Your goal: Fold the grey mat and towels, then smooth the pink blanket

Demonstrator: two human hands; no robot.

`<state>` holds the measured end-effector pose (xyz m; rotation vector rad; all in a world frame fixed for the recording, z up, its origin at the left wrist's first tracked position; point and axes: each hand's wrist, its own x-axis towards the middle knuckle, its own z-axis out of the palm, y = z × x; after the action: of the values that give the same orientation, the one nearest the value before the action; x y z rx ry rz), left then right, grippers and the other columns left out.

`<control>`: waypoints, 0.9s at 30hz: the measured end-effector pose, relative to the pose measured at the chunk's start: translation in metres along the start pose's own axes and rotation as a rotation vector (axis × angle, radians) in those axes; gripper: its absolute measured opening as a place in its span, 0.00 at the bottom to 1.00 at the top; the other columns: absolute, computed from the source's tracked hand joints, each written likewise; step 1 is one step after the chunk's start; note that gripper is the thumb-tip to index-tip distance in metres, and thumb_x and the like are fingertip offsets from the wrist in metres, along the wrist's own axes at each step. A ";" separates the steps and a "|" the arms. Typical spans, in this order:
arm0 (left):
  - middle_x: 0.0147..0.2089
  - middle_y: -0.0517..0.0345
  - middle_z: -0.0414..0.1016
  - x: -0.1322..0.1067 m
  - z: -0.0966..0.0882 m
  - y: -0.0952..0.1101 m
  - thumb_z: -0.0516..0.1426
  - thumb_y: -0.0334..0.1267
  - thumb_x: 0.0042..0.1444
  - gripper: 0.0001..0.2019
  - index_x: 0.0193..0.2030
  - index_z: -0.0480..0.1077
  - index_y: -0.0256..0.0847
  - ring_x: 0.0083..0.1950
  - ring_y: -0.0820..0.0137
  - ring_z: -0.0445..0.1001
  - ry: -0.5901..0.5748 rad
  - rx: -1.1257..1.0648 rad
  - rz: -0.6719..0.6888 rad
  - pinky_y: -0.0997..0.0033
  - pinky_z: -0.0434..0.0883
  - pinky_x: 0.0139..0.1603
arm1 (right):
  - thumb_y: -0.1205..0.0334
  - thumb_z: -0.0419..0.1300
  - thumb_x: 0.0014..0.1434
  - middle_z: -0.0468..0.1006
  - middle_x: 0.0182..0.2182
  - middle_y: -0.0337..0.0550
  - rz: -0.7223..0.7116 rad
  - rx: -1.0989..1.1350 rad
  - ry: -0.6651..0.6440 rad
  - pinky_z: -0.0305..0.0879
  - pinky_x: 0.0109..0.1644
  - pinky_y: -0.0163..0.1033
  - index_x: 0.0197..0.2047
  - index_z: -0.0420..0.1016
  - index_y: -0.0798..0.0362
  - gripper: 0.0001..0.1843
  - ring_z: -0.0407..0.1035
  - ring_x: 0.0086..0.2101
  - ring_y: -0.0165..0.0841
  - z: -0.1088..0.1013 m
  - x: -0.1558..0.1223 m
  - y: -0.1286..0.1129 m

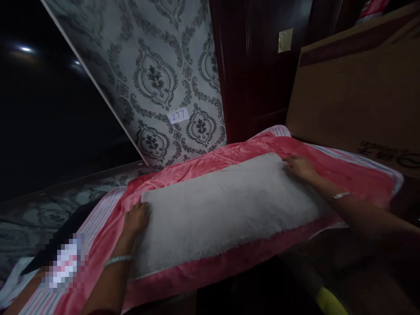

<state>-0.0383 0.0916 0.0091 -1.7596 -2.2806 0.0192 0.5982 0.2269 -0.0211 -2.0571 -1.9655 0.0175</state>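
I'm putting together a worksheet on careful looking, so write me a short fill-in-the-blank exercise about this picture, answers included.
1. The paper label on the patterned wall bears the number ____.
2. Along its border, the pink blanket is patterned with ____.
3. The left hand is at the left edge of the grey cushion, while the right hand is at its ____ edge.

Missing words: 277; stripes; right.

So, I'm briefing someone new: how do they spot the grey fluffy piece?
Below the patterned wall lies a pink blanket with striped edges. On it, between the left hand and right hand, is the grey fluffy piece, long and rectangular. Its plain grey stands out from the pink.
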 end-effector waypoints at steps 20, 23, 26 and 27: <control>0.44 0.39 0.80 0.055 0.023 -0.022 0.48 0.42 0.56 0.19 0.44 0.75 0.34 0.50 0.49 0.78 0.002 -0.408 -0.278 0.54 0.75 0.49 | 0.62 0.56 0.61 0.82 0.40 0.52 0.286 0.280 -0.036 0.66 0.38 0.35 0.41 0.82 0.56 0.13 0.75 0.39 0.38 0.032 0.037 0.031; 0.42 0.38 0.80 0.072 0.027 -0.023 0.50 0.45 0.55 0.19 0.42 0.76 0.35 0.51 0.45 0.78 0.010 -0.410 -0.379 0.50 0.75 0.49 | 0.63 0.58 0.59 0.81 0.33 0.49 0.319 0.337 -0.011 0.65 0.36 0.35 0.38 0.80 0.55 0.10 0.74 0.35 0.37 0.038 0.062 0.028; 0.35 0.44 0.79 0.090 0.031 -0.025 0.53 0.47 0.52 0.14 0.32 0.74 0.41 0.48 0.46 0.78 -0.006 -0.432 -0.455 0.51 0.76 0.46 | 0.63 0.59 0.58 0.78 0.28 0.48 0.347 0.400 0.000 0.64 0.32 0.36 0.33 0.78 0.55 0.07 0.72 0.31 0.36 0.043 0.083 0.024; 0.31 0.47 0.78 0.096 0.032 -0.026 0.54 0.47 0.52 0.13 0.28 0.73 0.43 0.45 0.47 0.79 -0.007 -0.441 -0.462 0.51 0.77 0.45 | 0.62 0.59 0.58 0.77 0.27 0.48 0.352 0.423 0.003 0.63 0.32 0.36 0.31 0.77 0.55 0.07 0.71 0.29 0.36 0.045 0.089 0.022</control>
<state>-0.0921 0.1811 0.0011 -1.3429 -2.7956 -0.6040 0.6165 0.3221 -0.0518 -2.0693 -1.4179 0.4620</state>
